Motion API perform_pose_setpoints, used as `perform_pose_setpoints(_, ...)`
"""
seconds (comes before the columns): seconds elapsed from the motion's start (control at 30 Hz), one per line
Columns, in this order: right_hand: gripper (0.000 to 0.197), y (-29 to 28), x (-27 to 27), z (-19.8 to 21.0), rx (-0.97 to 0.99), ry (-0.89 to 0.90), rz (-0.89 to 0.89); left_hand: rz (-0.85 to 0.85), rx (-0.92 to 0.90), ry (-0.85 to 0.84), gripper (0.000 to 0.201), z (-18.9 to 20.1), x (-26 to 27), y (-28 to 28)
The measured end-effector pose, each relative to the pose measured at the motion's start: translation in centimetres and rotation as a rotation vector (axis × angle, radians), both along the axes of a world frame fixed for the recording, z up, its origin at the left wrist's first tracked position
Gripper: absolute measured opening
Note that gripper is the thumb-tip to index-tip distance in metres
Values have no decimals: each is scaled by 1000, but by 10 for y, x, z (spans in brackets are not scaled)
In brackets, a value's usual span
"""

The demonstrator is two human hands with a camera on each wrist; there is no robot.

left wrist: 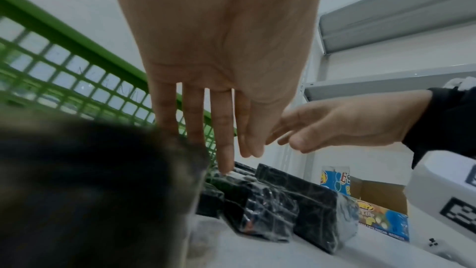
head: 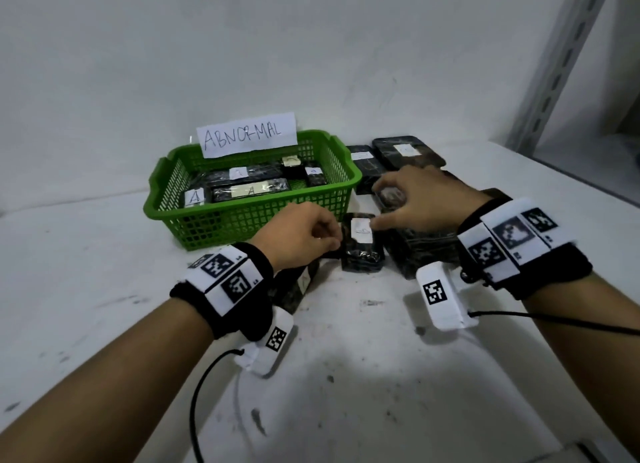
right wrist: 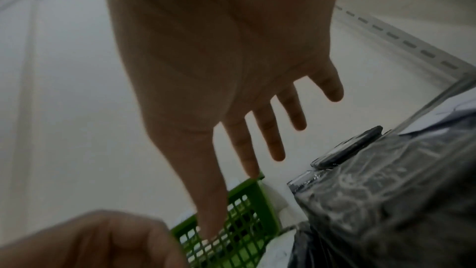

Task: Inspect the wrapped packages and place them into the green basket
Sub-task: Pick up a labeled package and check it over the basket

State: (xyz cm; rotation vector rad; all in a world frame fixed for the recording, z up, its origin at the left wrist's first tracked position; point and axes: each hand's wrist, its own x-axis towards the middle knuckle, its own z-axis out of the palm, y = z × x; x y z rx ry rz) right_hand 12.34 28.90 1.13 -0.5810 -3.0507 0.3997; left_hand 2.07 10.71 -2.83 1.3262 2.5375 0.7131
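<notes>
A green basket (head: pixel 242 220) with an "ABNORMAL" paper sign (head: pixel 247 135) holds several black wrapped packages with white labels. Just right of its front corner, a small wrapped package (head: pixel 362 251) with a white label lies on the white table. My left hand (head: pixel 337 236) is at its left edge, and in the left wrist view its fingers (left wrist: pixel 226 154) are straight, one tip touching the wrap. My right hand (head: pixel 381 206) hovers over the package's far end with fingers spread and the thumb beside the label. It holds nothing. A larger package (head: pixel 415 251) lies under the right hand.
More wrapped packages (head: pixel 408 151) lie at the back right by the basket, and another (head: pixel 294 289) lies under my left wrist. A grey slotted shelf post (head: pixel 561 64) rises at the right. A colourful carton (left wrist: pixel 381 211) stands beyond the packages.
</notes>
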Motion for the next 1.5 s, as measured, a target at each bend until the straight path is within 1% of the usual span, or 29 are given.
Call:
perform_pose_setpoints(0.07, 79, -10, -4, -7, 91, -155, 84, 12, 1, 15, 24, 0, 0, -9)
perform_pose_setpoints(0.13, 92, -17, -14, -14, 146, -286, 139, 4, -40, 6, 36, 0, 2, -14)
perform_pose_setpoints(0.23, 120, -17, -31, -18, 132, -422, 157, -37, -188, -8, 41, -1, 6, -14)
perform_pose_setpoints(0.27, 125, -16, -35, -17, 130, -453, 148, -36, -208, -14, 41, -1, 7, -13)
perform_pose_setpoints(0.33, 127, -15, -39, -14, 135, -480, 122, -19, -188, -36, 40, -4, 5, -15)
perform_pose_setpoints(0.4, 136, -16, -40, -11, 149, -469, 128, 2, -162, -66, 39, -4, 4, -19)
perform_pose_setpoints(0.43, 141, -17, -40, -10, 129, -450, 144, 17, -156, -75, 39, -3, 2, -22)
perform_pose_setpoints(0.5, 144, -21, -34, -4, 10, -383, 171, 43, -168, -68, 45, 1, 0, -28)
perform_pose_setpoints(0.57, 140, -21, -27, 6, -112, -292, 177, 57, -163, -81, 52, 6, -1, -32)
perform_pose_setpoints(0.63, 136, -26, -23, 21, -114, -187, 165, 70, -65, -161, 59, 11, 0, -36)
perform_pose_setpoints(0.67, 135, -29, -23, 27, -74, -123, 155, 83, 37, -236, 57, 14, 2, -37)
perform_pose_setpoints(0.73, 136, -38, -24, 34, -19, 8, 136, 110, 290, -456, 43, 19, 6, -38)
perform_pose_setpoints(0.77, 135, -42, -26, 35, -40, 62, 139, 122, 414, -565, 36, 21, 7, -40)
perform_pose_setpoints(0.8, 130, -47, -27, 36, -117, 120, 149, 131, 519, -627, 31, 22, 5, -43)
perform_pose_setpoints(0.83, 120, -52, -30, 35, -282, 201, 156, 142, 605, -643, 29, 22, 1, -47)
perform_pose_setpoints(0.87, 104, -55, -34, 32, -510, 302, 154, 150, 680, -655, 29, 22, -5, -52)
perform_pose_setpoints(0.9, 84, -57, -38, 29, -743, 403, 149, 159, 741, -664, 31, 23, -10, -56)
perform_pose_setpoints(0.93, 64, -60, -45, 25, -914, 491, 145, 173, 793, -666, 35, 24, -17, -62)
perform_pose_setpoints(0.97, 46, -63, -53, 22, -987, 547, 147, 185, 838, -659, 37, 24, -24, -67)
perform_pose_setpoints(1.0, 31, -67, -64, 19, -1016, 582, 158, 196, 879, -634, 37, 25, -31, -71)
perform_pose_setpoints(1.03, 23, -72, -73, 15, -1041, 605, 167, 204, 902, -591, 34, 25, -36, -74)
perform_pose_setpoints(1.07, 20, -77, -81, 12, -1073, 622, 172, 220, 917, -536, 29, 26, -41, -76)
perform_pose_setpoints(1.13, 21, -87, -96, 7, -1156, 626, 184, 252, 940, -410, 31, 27, -48, -80)
perform_pose_setpoints(1.2, 23, -94, -105, 1, -1235, 590, 197, 264, 961, -357, 32, 28, -55, -82)
perform_pose_setpoints(1.27, 22, -98, -112, -2, -1292, 546, 218, 281, 969, -326, 28, 31, -61, -84)
perform_pose_setpoints(1.37, 25, -96, -114, -5, -1295, 520, 265, 292, 955, -322, 28, 35, -63, -89)
perform_pose_setpoints(1.47, 24, -92, -111, -3, -1292, 497, 317, 247, 969, -422, 22, 35, -62, -91)
perform_pose_setpoints(1.5, 29, -91, -110, -3, -1285, 486, 343, 236, 974, -456, 23, 35, -62, -93)
